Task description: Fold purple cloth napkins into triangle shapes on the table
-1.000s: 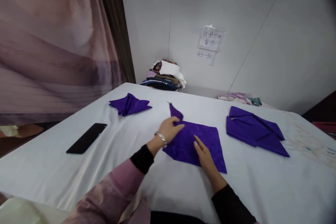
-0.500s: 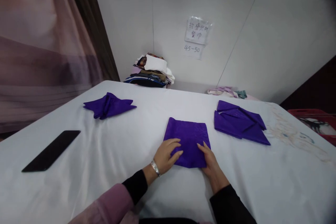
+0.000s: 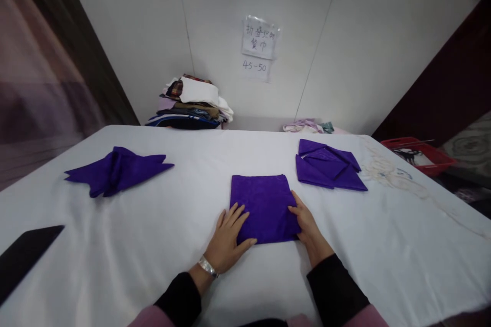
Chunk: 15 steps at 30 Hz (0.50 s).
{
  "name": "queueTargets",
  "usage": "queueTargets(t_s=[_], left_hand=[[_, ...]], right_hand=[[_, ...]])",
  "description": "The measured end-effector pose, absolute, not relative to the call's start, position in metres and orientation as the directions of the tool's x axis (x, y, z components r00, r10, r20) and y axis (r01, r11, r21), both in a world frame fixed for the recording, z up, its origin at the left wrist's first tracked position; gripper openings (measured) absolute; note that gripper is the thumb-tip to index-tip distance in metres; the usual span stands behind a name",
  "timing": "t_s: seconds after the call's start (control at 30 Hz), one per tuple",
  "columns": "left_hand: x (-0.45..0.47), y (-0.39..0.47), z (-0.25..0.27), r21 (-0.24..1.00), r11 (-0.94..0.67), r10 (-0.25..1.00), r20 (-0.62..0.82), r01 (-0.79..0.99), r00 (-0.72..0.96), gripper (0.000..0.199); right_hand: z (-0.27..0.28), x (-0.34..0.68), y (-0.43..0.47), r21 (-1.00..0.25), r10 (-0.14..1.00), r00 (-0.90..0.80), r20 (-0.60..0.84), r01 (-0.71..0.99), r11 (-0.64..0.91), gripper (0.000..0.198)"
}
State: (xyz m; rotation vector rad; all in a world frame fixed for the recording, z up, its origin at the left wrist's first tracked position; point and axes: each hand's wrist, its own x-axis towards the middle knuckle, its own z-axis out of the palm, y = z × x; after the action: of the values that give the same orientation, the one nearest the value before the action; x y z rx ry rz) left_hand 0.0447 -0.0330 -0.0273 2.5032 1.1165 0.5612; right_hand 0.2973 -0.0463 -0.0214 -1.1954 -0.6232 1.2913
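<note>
A purple cloth napkin [image 3: 263,204], folded into a square, lies flat on the white tablecloth [image 3: 161,245] in front of me. My left hand [image 3: 229,239] rests flat with fingers spread on its near left corner; a silver bracelet sits on that wrist. My right hand [image 3: 309,227] presses the napkin's near right edge, fingers along the side. Neither hand grips anything.
A folded purple napkin [image 3: 115,169] lies at the left and a stack of purple napkins [image 3: 326,166] at the right. A black phone [image 3: 23,258] sits at the left edge. Piled clothes [image 3: 192,104] stand by the far wall under a paper note [image 3: 260,41]. A red basket [image 3: 420,153] sits to the right.
The napkin went from a larger sheet with a raised corner to a smaller flat square. Both hands slid to its near corners. My view swung left to right.
</note>
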Motion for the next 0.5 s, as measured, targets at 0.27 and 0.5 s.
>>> queueTargets(t_s=[0.27,0.5], left_hand=[[0.045,-0.03,-0.035,0.427,-0.63,0.76,0.168,0.648,0.628,0.069],[0.045,-0.031,-0.038,0.388,-0.652,0.746,0.17,0.652,0.644,0.076]], right_hand=[[-0.017,0.3,-0.048,-0.906,0.909,0.273,-0.314,-0.374,-0.201,0.087],[-0.021,0.311,-0.046,-0.972,0.9,0.4,-0.173,0.079,-0.222,0.068]])
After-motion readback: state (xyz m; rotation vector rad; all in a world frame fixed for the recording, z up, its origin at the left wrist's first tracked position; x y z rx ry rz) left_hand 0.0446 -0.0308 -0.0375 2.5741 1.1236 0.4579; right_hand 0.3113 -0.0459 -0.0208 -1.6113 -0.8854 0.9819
